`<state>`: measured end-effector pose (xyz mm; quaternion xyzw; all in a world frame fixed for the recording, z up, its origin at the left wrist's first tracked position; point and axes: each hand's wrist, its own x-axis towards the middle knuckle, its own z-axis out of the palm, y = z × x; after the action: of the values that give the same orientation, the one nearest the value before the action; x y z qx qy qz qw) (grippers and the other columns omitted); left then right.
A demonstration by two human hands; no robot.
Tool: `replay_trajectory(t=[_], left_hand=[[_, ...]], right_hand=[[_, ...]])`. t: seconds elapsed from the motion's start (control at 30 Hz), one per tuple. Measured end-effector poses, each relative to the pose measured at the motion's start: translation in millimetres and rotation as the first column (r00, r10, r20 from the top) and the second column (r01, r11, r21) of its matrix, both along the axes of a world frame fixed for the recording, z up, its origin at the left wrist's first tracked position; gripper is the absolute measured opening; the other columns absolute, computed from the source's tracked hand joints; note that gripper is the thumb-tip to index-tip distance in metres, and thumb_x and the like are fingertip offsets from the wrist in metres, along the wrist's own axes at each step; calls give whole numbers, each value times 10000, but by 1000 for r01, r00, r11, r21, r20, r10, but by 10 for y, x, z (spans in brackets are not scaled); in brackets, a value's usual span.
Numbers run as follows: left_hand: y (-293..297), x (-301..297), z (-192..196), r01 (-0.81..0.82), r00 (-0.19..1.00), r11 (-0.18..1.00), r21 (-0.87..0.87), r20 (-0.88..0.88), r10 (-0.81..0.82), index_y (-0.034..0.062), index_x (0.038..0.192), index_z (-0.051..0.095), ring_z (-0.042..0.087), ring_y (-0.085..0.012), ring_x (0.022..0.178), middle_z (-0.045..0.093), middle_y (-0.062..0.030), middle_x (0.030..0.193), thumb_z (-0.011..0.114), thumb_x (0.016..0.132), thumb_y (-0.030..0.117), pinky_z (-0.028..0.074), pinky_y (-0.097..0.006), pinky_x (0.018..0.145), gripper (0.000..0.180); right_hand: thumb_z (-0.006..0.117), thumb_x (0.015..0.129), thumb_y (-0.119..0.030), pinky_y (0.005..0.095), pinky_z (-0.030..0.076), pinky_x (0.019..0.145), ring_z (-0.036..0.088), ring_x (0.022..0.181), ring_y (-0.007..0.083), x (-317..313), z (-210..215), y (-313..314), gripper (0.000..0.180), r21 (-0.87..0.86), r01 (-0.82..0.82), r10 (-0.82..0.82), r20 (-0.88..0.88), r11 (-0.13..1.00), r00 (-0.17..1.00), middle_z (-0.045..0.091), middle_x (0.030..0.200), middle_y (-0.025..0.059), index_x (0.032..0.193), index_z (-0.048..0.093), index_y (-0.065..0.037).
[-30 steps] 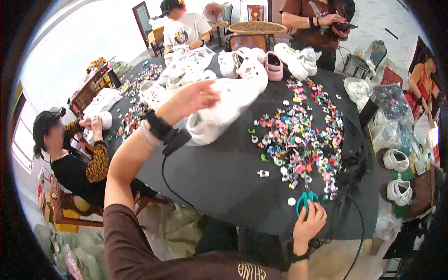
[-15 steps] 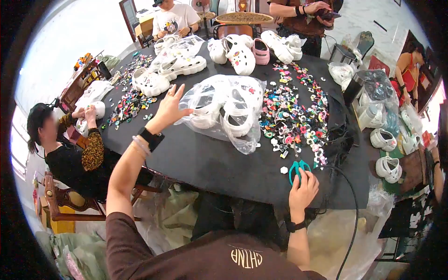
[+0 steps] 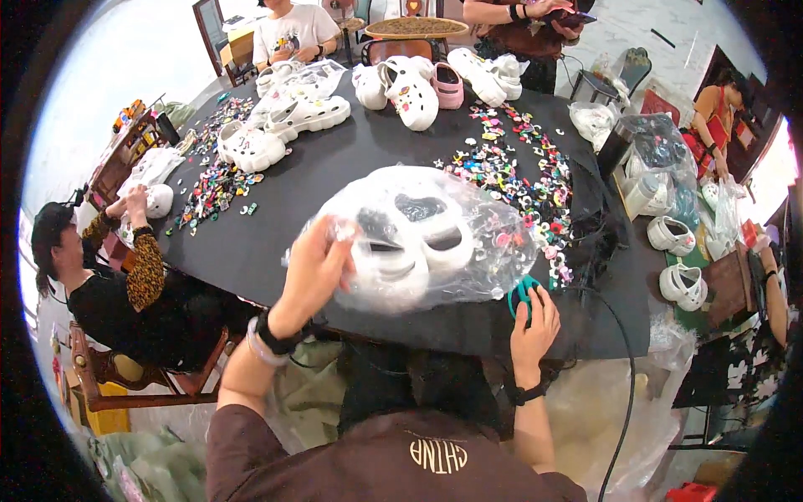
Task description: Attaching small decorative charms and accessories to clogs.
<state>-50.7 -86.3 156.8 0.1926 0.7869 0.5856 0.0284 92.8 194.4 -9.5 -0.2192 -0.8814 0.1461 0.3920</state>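
Note:
My left hand [image 3: 316, 269] grips the edge of a clear plastic bag [image 3: 418, 238] that holds white clog shoes. The bag is lifted close to me over the near part of the round black table [image 3: 276, 201]. My right hand [image 3: 533, 322] rests at the table's near edge and is closed on teal-handled scissors [image 3: 522, 290], just right of the bag. A spread of small colourful shoe charms [image 3: 523, 188] lies on the table behind the bag and to the right.
More white clogs [image 3: 401, 84] and a pink one [image 3: 447, 84] sit at the far side, with another charm heap [image 3: 213, 184] at the left. A seated person [image 3: 125, 284] works at the left; others sit beyond. A black cable [image 3: 623, 368] hangs off the right edge.
My left hand has taken hold of the bag of clogs and pulled it toward me across the table. My right hand stays at the near edge with the scissors.

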Motion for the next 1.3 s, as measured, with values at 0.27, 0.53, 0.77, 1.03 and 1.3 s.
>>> replay_trajectory(t=[0.27, 0.53, 0.77, 1.03, 1.3], left_hand=[[-373, 790, -587, 90, 921, 972, -218, -354, -164, -43, 1150, 490, 583, -122, 596, 644, -142, 840, 606, 839, 145, 489, -244, 599, 382], [-641, 1002, -776, -260, 965, 918, 298, 102, 241, -15, 1178, 512, 566, -90, 693, 615, -76, 886, 510, 918, 119, 455, -215, 596, 292], [-699, 507, -1085, -558, 801, 822, -114, -333, 497, -21, 1205, 498, 469, -267, 1106, 513, -166, 1183, 563, 892, 198, 341, -362, 960, 387], [-994, -399, -1471, -432, 902, 902, 26, 1, 432, -57, 1264, 449, 446, -243, 1178, 498, -156, 1262, 364, 962, 430, 308, -321, 1008, 580], [-693, -34, -1125, -380, 864, 833, 402, 476, 165, -31, 1215, 492, 534, -229, 1086, 564, -136, 1180, 303, 939, 537, 403, -335, 923, 659]], right_hand=[[573, 778, 25, 356, 436, 765, 535, 875, 254, 402, 470, -562, 173, -27, -332, 304, -340, 943, 890, 572, 904, 114, 936, 621, -28], [592, 753, -71, 415, 399, 950, 507, 1088, 340, -295, 1074, -1100, 355, -28, -818, 809, 170, 575, 563, 551, 1133, 186, 1096, 565, 17], [466, 813, -527, 407, 325, 976, 526, 1069, 328, -1046, 1133, -1169, 610, 238, -541, 259, 680, 807, 686, 589, 1121, 163, 1180, 554, -48], [627, 686, -452, 402, 508, 729, 624, 841, 340, -736, 1023, -929, 571, -188, -620, 608, 538, 762, 584, 651, 909, 148, 1148, 578, -121], [659, 675, -169, 354, 460, 623, 599, 683, 250, -292, 956, -930, 431, 10, -777, 736, 312, 629, 600, 630, 844, 86, 1097, 602, -101]])
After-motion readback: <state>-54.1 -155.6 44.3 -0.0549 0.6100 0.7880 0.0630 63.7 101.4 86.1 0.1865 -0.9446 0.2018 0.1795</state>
